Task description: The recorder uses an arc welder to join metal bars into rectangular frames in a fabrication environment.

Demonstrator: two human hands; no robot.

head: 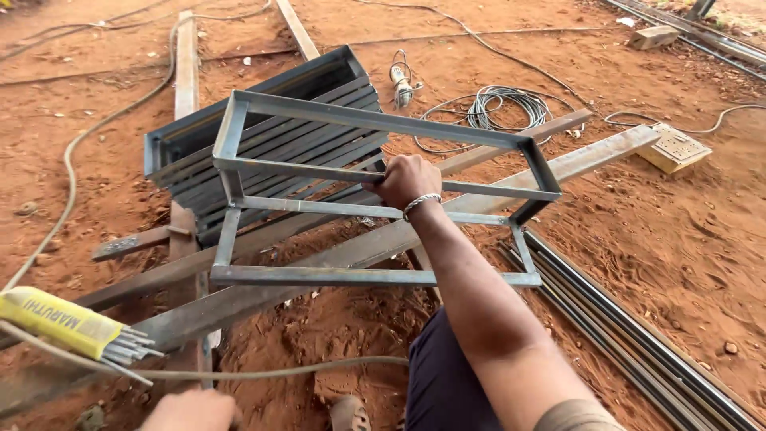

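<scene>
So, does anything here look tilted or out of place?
Yes. The open metal frame stands tilted on the steel beams, leaning toward the slatted panel; the right hand grips one bar. A yellow pack of welding rods lies open, rods sticking out.

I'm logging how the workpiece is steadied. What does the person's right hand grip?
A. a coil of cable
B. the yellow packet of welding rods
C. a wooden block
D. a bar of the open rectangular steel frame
D: the right hand is closed around a bar of the open steel frame, far from the cable coil and the yellow packet.
</scene>
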